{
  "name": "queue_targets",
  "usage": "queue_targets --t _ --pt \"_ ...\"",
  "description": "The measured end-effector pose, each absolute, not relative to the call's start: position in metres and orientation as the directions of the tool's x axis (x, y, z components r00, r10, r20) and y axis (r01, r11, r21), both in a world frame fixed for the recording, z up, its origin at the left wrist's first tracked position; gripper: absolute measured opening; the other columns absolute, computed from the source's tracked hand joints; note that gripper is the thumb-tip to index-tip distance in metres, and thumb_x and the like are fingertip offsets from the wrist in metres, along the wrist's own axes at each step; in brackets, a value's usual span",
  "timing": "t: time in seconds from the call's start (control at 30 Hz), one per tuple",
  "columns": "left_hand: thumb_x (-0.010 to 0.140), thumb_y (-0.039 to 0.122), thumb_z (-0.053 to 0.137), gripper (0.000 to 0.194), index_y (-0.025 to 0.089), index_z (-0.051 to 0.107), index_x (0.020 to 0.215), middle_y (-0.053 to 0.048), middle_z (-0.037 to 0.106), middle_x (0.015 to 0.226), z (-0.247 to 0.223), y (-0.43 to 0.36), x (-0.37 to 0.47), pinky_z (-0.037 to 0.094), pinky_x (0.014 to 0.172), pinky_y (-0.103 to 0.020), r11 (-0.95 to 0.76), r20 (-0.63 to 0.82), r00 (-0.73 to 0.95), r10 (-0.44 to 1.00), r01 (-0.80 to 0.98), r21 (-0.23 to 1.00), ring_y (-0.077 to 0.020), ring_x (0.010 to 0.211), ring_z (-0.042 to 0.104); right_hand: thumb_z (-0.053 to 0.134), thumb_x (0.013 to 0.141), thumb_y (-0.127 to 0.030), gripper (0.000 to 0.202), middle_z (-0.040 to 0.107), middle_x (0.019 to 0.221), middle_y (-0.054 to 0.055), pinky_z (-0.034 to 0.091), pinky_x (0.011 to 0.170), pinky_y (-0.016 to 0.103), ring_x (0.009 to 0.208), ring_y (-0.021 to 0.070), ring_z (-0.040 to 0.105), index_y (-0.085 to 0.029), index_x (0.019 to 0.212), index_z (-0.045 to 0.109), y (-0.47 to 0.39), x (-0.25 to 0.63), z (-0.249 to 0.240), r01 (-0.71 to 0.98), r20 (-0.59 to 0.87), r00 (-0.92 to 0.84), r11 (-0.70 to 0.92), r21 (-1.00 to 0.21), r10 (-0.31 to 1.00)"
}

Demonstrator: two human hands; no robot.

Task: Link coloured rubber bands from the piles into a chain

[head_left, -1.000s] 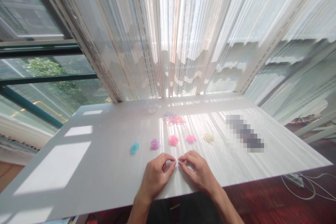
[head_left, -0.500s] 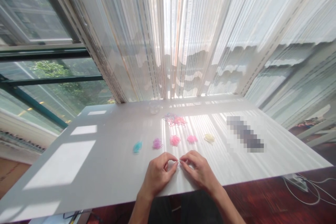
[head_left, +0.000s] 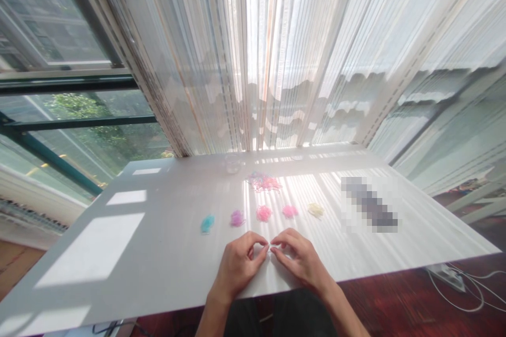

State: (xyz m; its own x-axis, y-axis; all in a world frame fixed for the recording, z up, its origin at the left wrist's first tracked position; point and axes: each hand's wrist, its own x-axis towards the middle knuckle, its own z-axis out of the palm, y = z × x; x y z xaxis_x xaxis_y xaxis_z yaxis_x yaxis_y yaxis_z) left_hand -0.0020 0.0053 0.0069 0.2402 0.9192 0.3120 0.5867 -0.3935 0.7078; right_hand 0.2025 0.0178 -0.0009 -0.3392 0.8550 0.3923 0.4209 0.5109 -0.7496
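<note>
My left hand [head_left: 237,263] and right hand [head_left: 300,260] rest near the front edge of the white bench [head_left: 158,253], fingertips meeting at the middle, each grip pressed together in a pinch on something tiny between them; it looks like one small band, but it is too small and washed out by the sunlight for me to name its colour or be sure. Just beyond my hands lies a row of small sorted heaps, each apart from the next: a blue pile [head_left: 207,222] furthest left, then a purple pile [head_left: 236,217], a pink pile [head_left: 263,213], a deeper pink pile [head_left: 290,211] and a pale yellow pile [head_left: 315,209]. Further back, near the curtain [head_left: 276,52], sits the mixed heap [head_left: 264,182] of tangled bands, mostly pink with a few other colours, and beside it to the left a small clear container [head_left: 232,164]. Judging from how things lie, I'd say the sorting is well under way: five colours already have their places, yet the mixed heap holds plenty, so a fair share remains.
</note>
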Motion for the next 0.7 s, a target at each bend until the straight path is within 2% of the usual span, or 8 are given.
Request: queue_targets --t 0.27,0.7 --pt "0.094 0.027 0.061 0.012 0.023 0.072 0.093 0.0 0.071 0.079 0.0062 0.005 -0.0017 0.046 0.059 -0.022 -0.394 0.303 0.252 0.919 0.585 0.709 -0.0118 0.059 0.055 0.061 0.096 -0.021 0.012 0.069 0.085 0.003 0.054 0.072 0.028 0.077 0.0176 0.067 -0.022 0.094 0.072 0.0182 0.2032 -0.0013 0.389 0.391 -0.35 0.512 -0.766 0.851" --pt "0.093 0.024 0.062 0.008 0.022 0.07 0.091 0.002 0.07 0.077 0.0042 0.0047 -0.0019 0.044 0.059 -0.023 -0.382 0.3 0.236 0.924 0.587 0.714 -0.0118 0.058 0.054 0.062 0.094 -0.023 0.01 0.066 0.081 0.002 0.048 0.065 0.026 0.07 0.0157 0.061 -0.021 0.091 0.071 0.0202 0.2028 -0.0045 0.413 0.333 -0.356 0.467 -0.782 0.873"
